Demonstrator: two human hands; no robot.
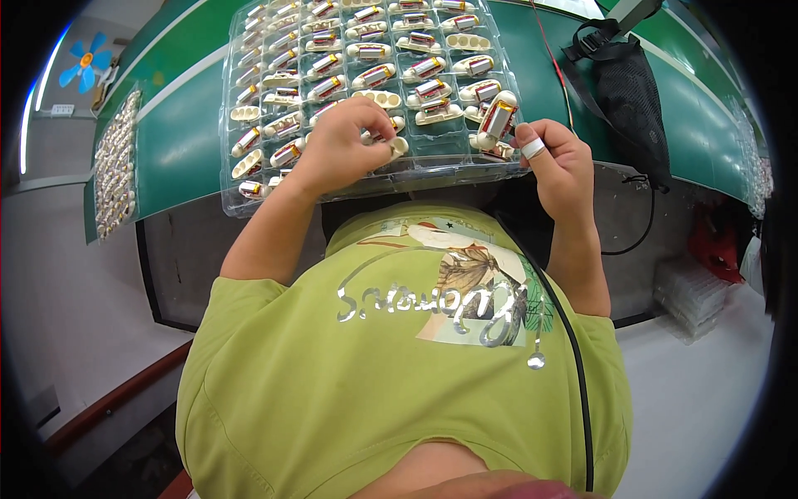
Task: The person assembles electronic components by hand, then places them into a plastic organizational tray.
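Observation:
My left hand [345, 148] is closed in a pinch over the near part of a clear plastic tray [357, 193]. Between its fingertips is a small cream plastic piece [400, 148], partly hidden by the fingers. At the tray's near right corner, my right hand [559, 162] grips a cream plastic housing with a silver battery [499, 116] on it, with yellow and red at the battery's edges. White tape wraps the right thumb. Rows of similar battery-fitted housings [373, 76] fill many tray compartments. Some cream pieces show only round hollows, such as the cream piece [467, 41] at the far right.
The tray lies on a green table [179, 150]. Right of it are a red wire [559, 71] and a black mesh bag [619, 100] with straps. Another filled tray [116, 166] stands far left. Stacked clear trays [688, 295] and a red bag [715, 245] sit low at right.

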